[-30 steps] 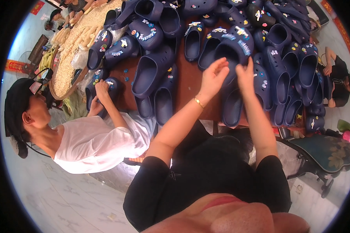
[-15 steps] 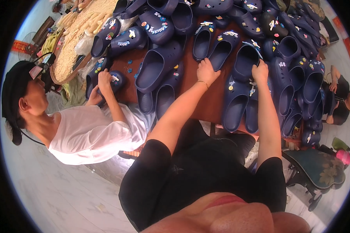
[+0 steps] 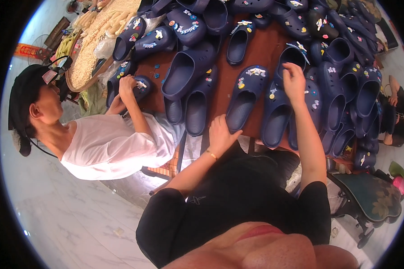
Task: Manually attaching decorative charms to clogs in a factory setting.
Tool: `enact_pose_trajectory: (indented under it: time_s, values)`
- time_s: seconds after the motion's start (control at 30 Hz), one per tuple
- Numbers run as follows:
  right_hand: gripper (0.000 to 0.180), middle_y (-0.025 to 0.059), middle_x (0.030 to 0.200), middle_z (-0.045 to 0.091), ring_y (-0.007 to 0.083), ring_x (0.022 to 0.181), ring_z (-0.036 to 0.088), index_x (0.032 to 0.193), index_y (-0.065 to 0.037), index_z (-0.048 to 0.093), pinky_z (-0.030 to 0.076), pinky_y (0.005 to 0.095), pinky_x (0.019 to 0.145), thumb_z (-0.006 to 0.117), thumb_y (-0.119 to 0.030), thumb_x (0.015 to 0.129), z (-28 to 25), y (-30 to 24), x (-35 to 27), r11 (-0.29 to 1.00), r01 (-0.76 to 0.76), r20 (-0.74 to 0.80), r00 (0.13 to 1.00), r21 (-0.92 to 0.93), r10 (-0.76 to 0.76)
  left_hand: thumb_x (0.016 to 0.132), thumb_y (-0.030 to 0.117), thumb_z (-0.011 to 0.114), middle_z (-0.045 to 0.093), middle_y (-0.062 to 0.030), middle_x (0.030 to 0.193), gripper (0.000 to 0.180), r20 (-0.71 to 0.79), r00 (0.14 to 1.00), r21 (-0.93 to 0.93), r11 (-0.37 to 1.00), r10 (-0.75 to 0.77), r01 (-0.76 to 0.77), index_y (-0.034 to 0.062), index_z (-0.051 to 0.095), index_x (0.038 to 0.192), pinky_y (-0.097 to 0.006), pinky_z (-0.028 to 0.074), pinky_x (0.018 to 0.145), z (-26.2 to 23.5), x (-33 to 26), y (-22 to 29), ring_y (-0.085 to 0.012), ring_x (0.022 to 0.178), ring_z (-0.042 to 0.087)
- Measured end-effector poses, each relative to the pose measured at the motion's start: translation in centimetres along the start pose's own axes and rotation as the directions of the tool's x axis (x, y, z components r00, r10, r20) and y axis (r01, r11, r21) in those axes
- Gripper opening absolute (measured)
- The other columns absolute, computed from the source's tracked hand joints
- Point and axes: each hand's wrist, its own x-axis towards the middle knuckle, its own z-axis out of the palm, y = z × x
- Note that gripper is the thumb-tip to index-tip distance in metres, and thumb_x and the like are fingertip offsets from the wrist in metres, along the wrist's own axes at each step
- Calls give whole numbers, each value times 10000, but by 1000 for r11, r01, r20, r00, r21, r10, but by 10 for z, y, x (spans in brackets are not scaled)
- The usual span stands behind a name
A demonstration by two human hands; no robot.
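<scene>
My left hand [image 3: 222, 136] grips the heel of a navy clog [image 3: 245, 99] lying toe-away near the table's front edge, with colourful charms on its toe. My right hand [image 3: 294, 85] is loosely bent, fingers apart, over the heel end of another navy clog [image 3: 293, 57]; nothing shows in its grasp. Just below that hand lies a clog with charms [image 3: 275, 117], partly overlapped by its neighbours. Farther off, a single charmed clog [image 3: 240, 44] rests on the brown table [image 3: 220, 96].
Navy clogs are heaped along the far side and right of the table. At left, a person in white [image 3: 112, 143] handles a clog [image 3: 143, 87] near small blue pieces [image 3: 156, 66]. A basket of pale kernels [image 3: 83, 71] stands beyond; a stool [image 3: 368, 193] is at right.
My left hand has drawn one clog nearer, away from its neighbour. My right hand has let go of the clog's side and shifted slightly left.
</scene>
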Motion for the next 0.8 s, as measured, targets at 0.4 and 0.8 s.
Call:
enact_pose_trajectory:
  time_s: [0.4,0.8]
  values:
    - [464,234,981,595,342,879,592,991,26,585,456,417,782,526,-398,811,178,10,74,829,-340,428,732,-445,530,652,323,701,179,-271,1377,756,43,990,62,988,135,-138,14,377,1261,-439,318,953,28,47,14,-396,1229,291]
    - [333,166,797,606,248,539,584,907,72,585,489,335,478,504,-235,806,153,20,86,758,-651,400,686,-38,608,666,291,685,184,-275,1374,623,23,992,35,992,122,-123,28,455,1181,-443,350,916,27,46,14,-389,1210,320]
